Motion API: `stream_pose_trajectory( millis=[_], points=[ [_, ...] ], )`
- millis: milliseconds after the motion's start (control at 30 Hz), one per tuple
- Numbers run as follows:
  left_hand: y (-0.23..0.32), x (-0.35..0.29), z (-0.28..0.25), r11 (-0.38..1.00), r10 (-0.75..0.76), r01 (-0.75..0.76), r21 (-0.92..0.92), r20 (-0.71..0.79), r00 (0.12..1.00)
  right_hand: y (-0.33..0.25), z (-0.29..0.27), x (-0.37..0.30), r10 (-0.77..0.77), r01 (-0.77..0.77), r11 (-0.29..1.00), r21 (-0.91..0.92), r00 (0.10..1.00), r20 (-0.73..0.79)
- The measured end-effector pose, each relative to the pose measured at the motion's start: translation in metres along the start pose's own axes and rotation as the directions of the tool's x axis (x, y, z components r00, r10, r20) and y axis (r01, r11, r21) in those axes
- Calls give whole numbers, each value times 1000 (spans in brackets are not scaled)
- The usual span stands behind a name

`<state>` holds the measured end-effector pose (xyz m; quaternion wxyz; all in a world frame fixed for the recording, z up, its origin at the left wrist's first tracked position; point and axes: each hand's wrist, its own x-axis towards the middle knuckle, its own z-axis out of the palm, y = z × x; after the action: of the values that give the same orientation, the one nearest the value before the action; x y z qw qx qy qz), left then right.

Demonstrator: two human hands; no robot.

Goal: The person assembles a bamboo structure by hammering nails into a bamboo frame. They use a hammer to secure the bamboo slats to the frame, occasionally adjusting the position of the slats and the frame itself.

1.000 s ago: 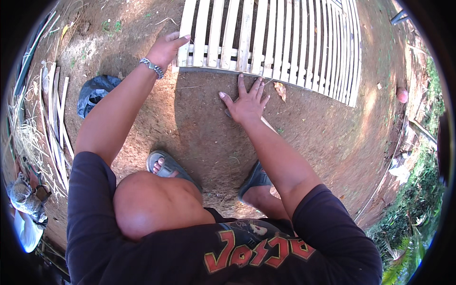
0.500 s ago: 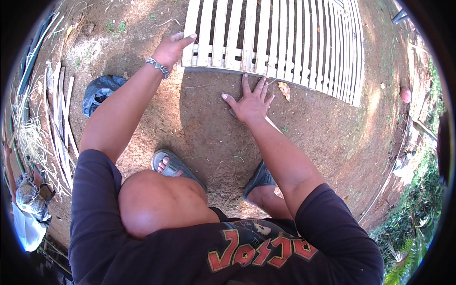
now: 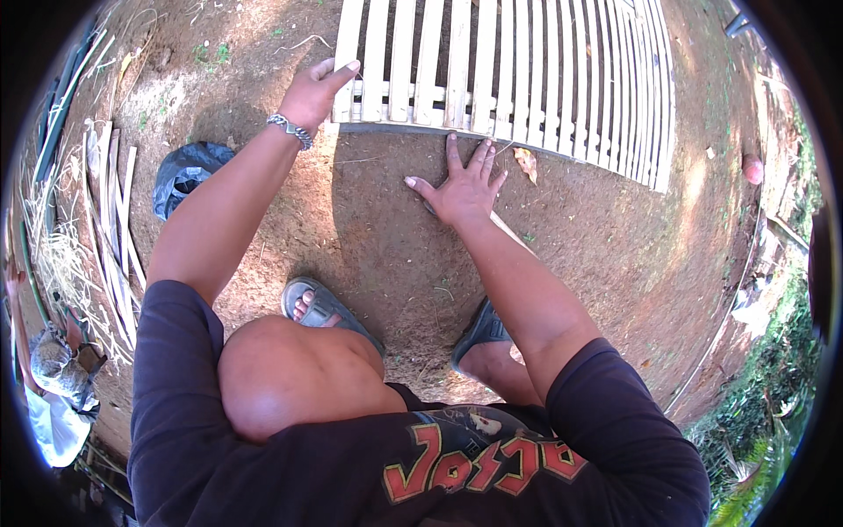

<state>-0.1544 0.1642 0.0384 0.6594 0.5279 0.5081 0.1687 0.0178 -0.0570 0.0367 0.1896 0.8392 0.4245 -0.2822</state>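
A panel of pale slats (image 3: 457, 66), which look like bamboo or wood, lies on the ground ahead of me. My left hand (image 3: 314, 90), wearing a chain bracelet (image 3: 291, 129), grips its near left corner, with the thumb over the outer slat and the other fingers curled at the side. My right hand (image 3: 464, 189) is spread flat on the soil, its fingertips at the panel's near edge. From beneath that palm a thin pale stick (image 3: 512, 233) runs back beside the wrist; a small dark edge shows at the palm's left. What joins them is hidden.
A dark plastic bag (image 3: 191, 167) lies beside my left forearm. Loose strips (image 3: 112, 206) and shavings are heaped at the far left. A dry leaf (image 3: 526, 164) rests near my right fingers. My sandalled feet (image 3: 329, 314) are on the soil; green plants (image 3: 755, 413) border the right.
The panel has shifted very slightly to the left in view, with my left hand on its corner. My right hand stays spread in nearly the same place.
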Motion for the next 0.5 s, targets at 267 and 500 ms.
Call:
stream_pose_trajectory(
  millis=[267, 500],
  points=[
    [-15, 12, -4, 996, 64, -65, 53, 12, 998, 0, 1, 0, -5, 5, 1000, -3, 1000, -7],
    [-27, 20, -4, 996, 76, -74, -44, 48, 996, 2, -1, 1, -16, 16, 1000, -17, 1000, 1]
  ],
)
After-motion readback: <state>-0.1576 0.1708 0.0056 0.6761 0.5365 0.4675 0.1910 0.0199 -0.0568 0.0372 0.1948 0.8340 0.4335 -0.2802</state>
